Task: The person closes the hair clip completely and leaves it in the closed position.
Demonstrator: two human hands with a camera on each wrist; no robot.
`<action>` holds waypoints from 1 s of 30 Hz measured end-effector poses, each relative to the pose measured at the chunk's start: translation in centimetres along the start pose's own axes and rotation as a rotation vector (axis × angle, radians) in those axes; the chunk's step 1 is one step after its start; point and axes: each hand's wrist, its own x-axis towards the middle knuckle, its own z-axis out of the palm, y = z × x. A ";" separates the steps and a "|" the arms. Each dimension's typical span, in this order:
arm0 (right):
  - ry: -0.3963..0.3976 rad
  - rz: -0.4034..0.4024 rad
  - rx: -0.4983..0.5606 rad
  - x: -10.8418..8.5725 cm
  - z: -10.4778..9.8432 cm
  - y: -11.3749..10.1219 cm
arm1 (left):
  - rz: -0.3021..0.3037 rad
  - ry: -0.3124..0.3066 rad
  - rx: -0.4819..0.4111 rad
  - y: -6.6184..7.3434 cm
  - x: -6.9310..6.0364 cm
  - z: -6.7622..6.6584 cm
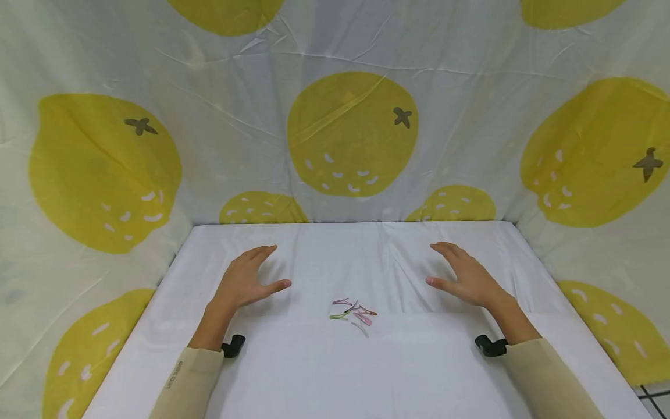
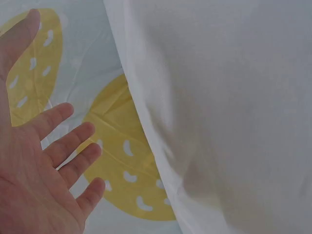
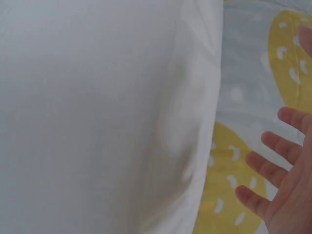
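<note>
Several small hair clips (image 1: 362, 318), or thin clip-like pieces, lie in a loose cluster on the white-covered table (image 1: 398, 372); pink, green, orange-brown and pale ones show, too small to tell their kind for sure. To the left of the cluster, my left hand (image 1: 246, 280) hovers over the cloth with thumb and fingers spread apart, holding nothing. My right hand (image 1: 467, 276) mirrors it on the other side, likewise empty and spread. Both palms face inward. In the left wrist view the left hand (image 2: 44, 170) has separated fingers; the right wrist view shows the right hand (image 3: 287, 170) the same way.
A white curtain with yellow lemon prints (image 1: 353, 134) stands behind the table and along both sides. Dark wrist-worn devices, one at the left wrist (image 1: 233, 345) and one at the right wrist (image 1: 491, 346), stick out inward. Floor tiles (image 1: 656, 398) show at the lower right.
</note>
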 end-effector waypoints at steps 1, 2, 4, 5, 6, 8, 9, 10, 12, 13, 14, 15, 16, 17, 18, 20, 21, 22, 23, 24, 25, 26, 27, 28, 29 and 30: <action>-0.001 0.000 0.003 0.1 0.2 -0.2 | -0.003 -0.006 -0.005 0.1 0.1 0.1; 0.000 -0.002 0.011 0.1 0.3 -0.4 | -0.005 -0.012 -0.010 0.2 0.1 0.3; 0.001 -0.011 0.020 0.2 0.6 -0.9 | -0.011 -0.024 -0.020 0.5 0.2 0.5; 0.002 -0.016 0.025 0.3 0.7 -1.2 | -0.012 -0.028 -0.024 0.6 0.3 0.7; 0.005 -0.020 0.033 0.3 0.8 -1.4 | -0.012 -0.032 -0.028 0.7 0.4 0.8; 0.008 -0.028 0.042 0.3 1.0 -1.9 | -0.011 -0.040 -0.034 1.0 0.5 1.0; 0.008 -0.030 0.045 0.4 1.0 -2.2 | -0.009 -0.043 -0.038 1.2 0.5 1.2; 0.011 -0.028 0.050 0.4 1.1 -2.4 | -0.006 -0.046 -0.041 1.4 0.6 1.3; 0.012 -0.026 0.058 0.4 1.2 -2.8 | 0.002 -0.052 -0.052 1.8 0.7 1.4; 0.012 -0.023 0.060 0.4 1.3 -3.0 | 0.006 -0.054 -0.056 2.0 0.7 1.5; 0.010 -0.021 0.066 0.5 1.4 -3.2 | 0.011 -0.056 -0.057 2.2 0.8 1.6; 0.008 -0.019 0.072 0.5 1.5 -3.3 | 0.017 -0.056 -0.057 2.3 0.9 1.7; 0.006 -0.017 0.079 0.5 1.7 -3.5 | 0.020 -0.057 -0.057 2.5 1.0 1.8; 0.003 -0.017 0.085 0.6 1.8 -3.7 | 0.023 -0.058 -0.056 2.6 1.0 1.9; 0.000 -0.018 0.094 0.6 2.0 -4.0 | 0.023 -0.062 -0.057 2.8 1.1 2.0; -0.007 -0.021 0.105 0.7 2.3 -4.4 | 0.024 -0.068 -0.062 3.0 1.2 2.2; -0.010 -0.021 0.110 0.7 2.5 -4.6 | 0.023 -0.073 -0.066 3.1 1.2 2.3; -0.012 -0.022 0.115 0.8 2.6 -4.8 | 0.022 -0.079 -0.070 3.3 1.2 2.4; -0.013 -0.024 0.118 0.8 2.8 -5.1 | 0.023 -0.083 -0.074 3.4 1.3 2.5; -0.014 -0.024 0.125 0.8 3.0 -5.3 | 0.024 -0.087 -0.080 3.5 1.3 2.6; -0.015 -0.025 0.130 0.9 3.1 -5.5 | 0.027 -0.088 -0.083 3.7 1.3 2.6; -0.015 -0.029 0.132 0.9 3.3 -5.6 | 0.029 -0.090 -0.087 3.8 1.3 2.7; -0.016 -0.031 0.137 1.0 3.4 -5.8 | 0.033 -0.090 -0.088 3.9 1.3 2.8; -0.017 -0.034 0.141 1.0 3.5 -6.0 | 0.037 -0.090 -0.091 4.0 1.2 2.9; -0.021 -0.035 0.146 1.1 3.6 -6.2 | 0.040 -0.092 -0.094 4.1 1.2 2.9; -0.025 -0.038 0.148 1.1 3.7 -6.3 | 0.044 -0.094 -0.095 4.2 1.2 3.0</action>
